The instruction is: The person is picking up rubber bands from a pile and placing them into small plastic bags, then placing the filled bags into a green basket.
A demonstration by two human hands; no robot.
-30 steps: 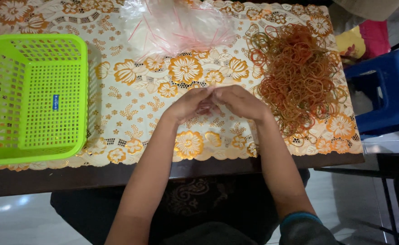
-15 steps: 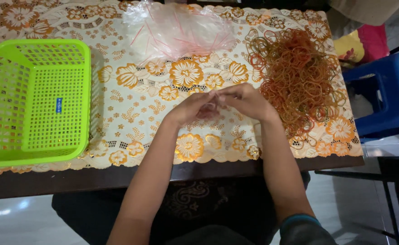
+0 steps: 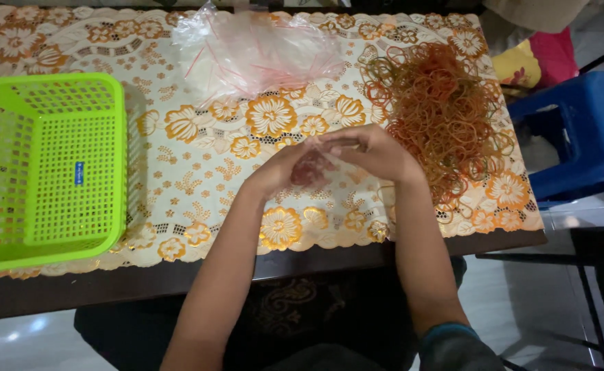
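Observation:
My left hand (image 3: pixel 278 172) and my right hand (image 3: pixel 370 152) meet over the middle of the table, fingers curled together around a small clear plastic bag (image 3: pixel 313 167) with reddish contents. Both hands grip it between them. A big heap of orange and brown rubber bands (image 3: pixel 446 113) lies just right of my right hand. A pile of clear plastic bags with red strips (image 3: pixel 254 51) sits at the far edge, beyond my hands.
A lime green perforated basket (image 3: pixel 13 254) stands at the left, with nothing in it. A white and orange floral cloth (image 3: pixel 199 172) covers the dark table. A blue plastic stool (image 3: pixel 580 130) is off the right edge.
My hands have stayed joined at the same spot, fingers shifting slightly on the small bag. Nothing else on the table has moved.

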